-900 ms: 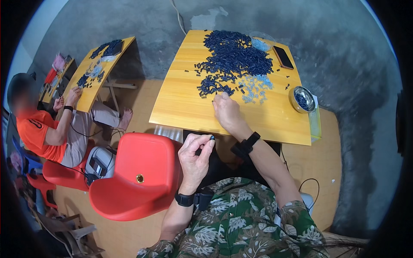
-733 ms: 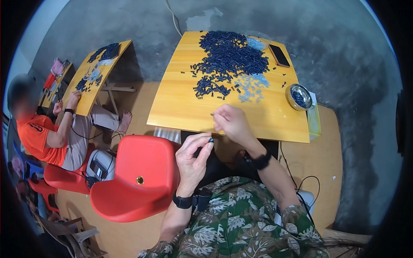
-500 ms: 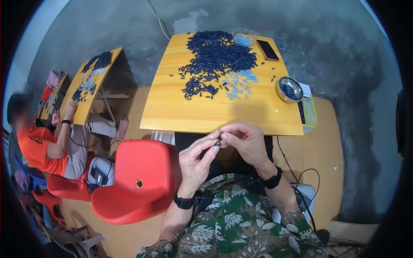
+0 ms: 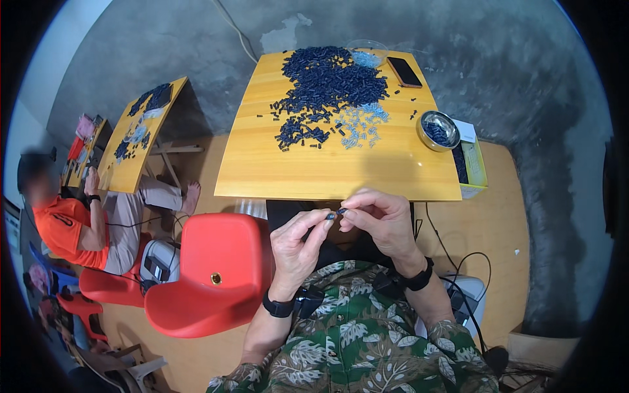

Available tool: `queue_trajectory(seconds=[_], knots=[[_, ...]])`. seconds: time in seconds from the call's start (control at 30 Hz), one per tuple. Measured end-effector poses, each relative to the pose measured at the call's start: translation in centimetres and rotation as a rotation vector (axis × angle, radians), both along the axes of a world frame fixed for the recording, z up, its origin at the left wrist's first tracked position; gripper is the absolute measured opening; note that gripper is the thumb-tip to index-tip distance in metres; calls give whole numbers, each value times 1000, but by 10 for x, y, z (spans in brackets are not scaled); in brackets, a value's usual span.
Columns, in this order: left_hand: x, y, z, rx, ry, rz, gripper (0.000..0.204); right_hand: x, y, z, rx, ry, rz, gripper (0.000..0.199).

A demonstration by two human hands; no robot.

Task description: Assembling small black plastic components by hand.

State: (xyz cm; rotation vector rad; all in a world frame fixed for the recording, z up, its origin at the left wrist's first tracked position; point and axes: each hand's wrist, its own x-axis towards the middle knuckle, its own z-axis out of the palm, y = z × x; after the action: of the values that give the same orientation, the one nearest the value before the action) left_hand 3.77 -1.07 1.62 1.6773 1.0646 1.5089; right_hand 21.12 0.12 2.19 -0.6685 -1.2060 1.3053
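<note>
Pinching one dark piece (image 4: 331, 217) between thumb and finger of left hand (image 4: 293, 245) and one small part (image 4: 341, 211) in right hand (image 4: 382, 224), holding these two close together before one yellow table (image 4: 262, 173), facing one phone (image 4: 404, 72), one bowl (image 4: 427, 143) and dark tubes (image 4: 337, 85) too many for counting.

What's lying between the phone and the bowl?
Between the phone and the bowl, the head view shows a few tiny dark bits on the table.

Pieces (image 4: 337, 82) on table (image 4: 282, 173), bowl (image 4: 430, 139) right
</note>
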Motion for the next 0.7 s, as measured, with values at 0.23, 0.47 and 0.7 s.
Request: queue_trajectory(seconds=[0.23,0.47,0.7], knots=[[-1,-1,5,18,69,28,13,2,-3,5,103,-69,-7,15],[-3,0,6,59,118,47,13,1,-4,14,158,-174,-25,16],[-3,1,5,75,165,43,14,3,-3,14,183,-230,-33,16]])
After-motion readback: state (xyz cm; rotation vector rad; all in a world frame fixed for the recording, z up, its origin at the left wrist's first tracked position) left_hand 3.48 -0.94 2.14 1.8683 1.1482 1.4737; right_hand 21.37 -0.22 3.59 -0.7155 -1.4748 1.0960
